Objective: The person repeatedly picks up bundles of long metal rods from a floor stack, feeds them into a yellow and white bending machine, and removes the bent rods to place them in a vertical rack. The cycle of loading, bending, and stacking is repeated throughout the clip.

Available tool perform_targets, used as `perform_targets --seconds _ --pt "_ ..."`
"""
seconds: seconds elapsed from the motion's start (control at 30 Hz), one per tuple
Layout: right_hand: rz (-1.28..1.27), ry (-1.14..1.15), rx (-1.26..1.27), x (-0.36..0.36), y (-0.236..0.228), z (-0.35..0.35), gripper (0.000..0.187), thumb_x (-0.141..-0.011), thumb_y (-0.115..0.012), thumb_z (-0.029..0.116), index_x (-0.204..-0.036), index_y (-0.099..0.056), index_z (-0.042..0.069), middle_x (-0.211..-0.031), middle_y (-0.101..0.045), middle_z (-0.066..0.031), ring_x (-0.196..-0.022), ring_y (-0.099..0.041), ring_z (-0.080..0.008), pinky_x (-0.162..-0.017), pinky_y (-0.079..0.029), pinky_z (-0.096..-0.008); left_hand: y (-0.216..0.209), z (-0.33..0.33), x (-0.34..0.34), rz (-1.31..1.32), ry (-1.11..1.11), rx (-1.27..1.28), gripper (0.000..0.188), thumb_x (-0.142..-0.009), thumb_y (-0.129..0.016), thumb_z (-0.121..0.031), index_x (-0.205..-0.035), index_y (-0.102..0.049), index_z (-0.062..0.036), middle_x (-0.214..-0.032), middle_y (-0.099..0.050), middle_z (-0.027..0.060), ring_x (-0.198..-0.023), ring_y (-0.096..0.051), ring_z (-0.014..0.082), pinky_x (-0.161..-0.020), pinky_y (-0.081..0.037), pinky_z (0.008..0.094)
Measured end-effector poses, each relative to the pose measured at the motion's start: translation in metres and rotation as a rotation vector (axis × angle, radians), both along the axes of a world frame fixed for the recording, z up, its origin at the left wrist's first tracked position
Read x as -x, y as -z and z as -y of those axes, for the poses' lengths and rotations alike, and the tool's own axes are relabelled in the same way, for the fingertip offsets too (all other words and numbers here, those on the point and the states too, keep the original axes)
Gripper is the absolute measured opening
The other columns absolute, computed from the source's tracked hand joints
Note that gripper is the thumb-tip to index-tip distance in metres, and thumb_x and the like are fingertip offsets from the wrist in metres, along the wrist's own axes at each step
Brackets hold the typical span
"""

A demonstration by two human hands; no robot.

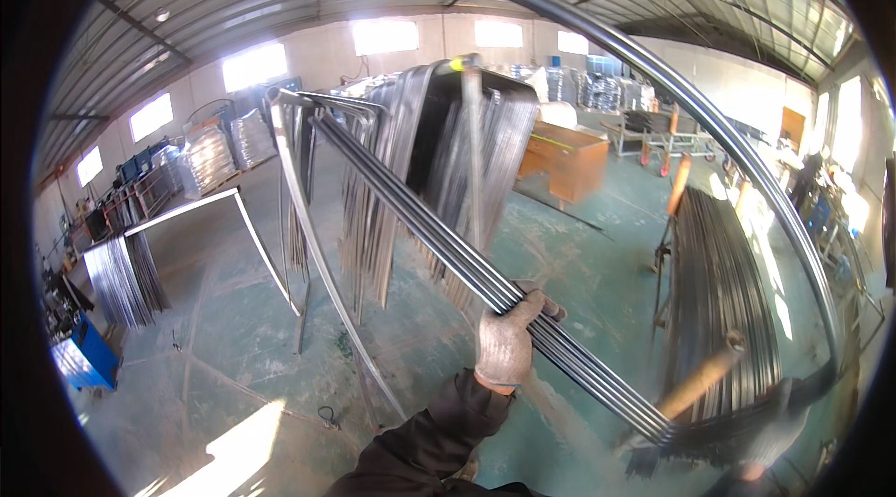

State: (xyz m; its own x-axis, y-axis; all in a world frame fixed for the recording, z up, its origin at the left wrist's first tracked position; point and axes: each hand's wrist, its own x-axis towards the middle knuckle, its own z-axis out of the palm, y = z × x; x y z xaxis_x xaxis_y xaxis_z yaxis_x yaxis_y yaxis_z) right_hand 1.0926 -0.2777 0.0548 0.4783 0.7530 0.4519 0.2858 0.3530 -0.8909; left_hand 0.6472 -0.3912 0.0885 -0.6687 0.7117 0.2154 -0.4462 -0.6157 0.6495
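My left hand [509,340], in a grey work glove with a dark sleeve, is shut around a bundle of thin steel rod frames [439,226]. The bundle slants from upper left down to lower right, where its end is blurred. One long side of these frames arcs overhead as a curved tube [709,114] and comes down at the right. My right hand cannot be made out; the lower right corner is smeared by motion.
A rack hung with many bent steel frames [392,180] stands just behind the bundle. At right, a stand with wooden pegs [700,383] carries a stack of frames [723,282]. A wooden desk [571,161], further frame stacks [121,278] and a blue cabinet [86,359] stand around the green floor.
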Motion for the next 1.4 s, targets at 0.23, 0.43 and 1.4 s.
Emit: perform_targets --seconds 0.23,0.43,1.4 --pt "0.076 -0.291 -0.264 0.274 -0.126 -0.05 0.02 -0.111 -0.069 0.02 -0.098 -0.069 0.005 -0.075 -0.067 -0.0022 -0.065 -0.064 -0.0124 -0.063 -0.05 -0.0315 -0.017 0.009 0.224 0.148 -0.14 -0.016 0.008 -0.108 -0.063 -0.008 -0.114 -0.066 -0.0015 -0.092 -0.073 0.0146 -0.089 -0.077 0.0363 -0.086 -0.066 0.052" --pt "0.336 -0.569 -0.628 0.512 -0.282 -0.081 0.037 -0.104 -0.07 0.015 -0.138 -0.067 -0.001 -0.088 -0.072 -0.0144 -0.075 -0.073 -0.0258 -0.07 -0.058 -0.0414 -0.023 0.002 0.389 0.247 -0.144 -0.227 0.017 -0.117 -0.054 -0.013 -0.107 -0.062 -0.0024 -0.097 -0.074 0.0146 -0.094 -0.074 0.0358 -0.102 -0.061 0.0572" --pt "0.696 -0.355 0.348 0.294 0.194 -0.086 0.035 -0.101 -0.078 0.02 -0.135 -0.075 0.015 -0.107 -0.083 -0.0129 -0.097 -0.082 -0.0358 -0.08 -0.066 -0.0473 0.202 -0.012 0.353 0.504 0.265 0.247 0.027 -0.108 -0.071 -0.031 -0.125 -0.078 -0.0103 -0.114 -0.079 0.0063 -0.105 -0.075 0.0259 -0.097 -0.06 0.0492"
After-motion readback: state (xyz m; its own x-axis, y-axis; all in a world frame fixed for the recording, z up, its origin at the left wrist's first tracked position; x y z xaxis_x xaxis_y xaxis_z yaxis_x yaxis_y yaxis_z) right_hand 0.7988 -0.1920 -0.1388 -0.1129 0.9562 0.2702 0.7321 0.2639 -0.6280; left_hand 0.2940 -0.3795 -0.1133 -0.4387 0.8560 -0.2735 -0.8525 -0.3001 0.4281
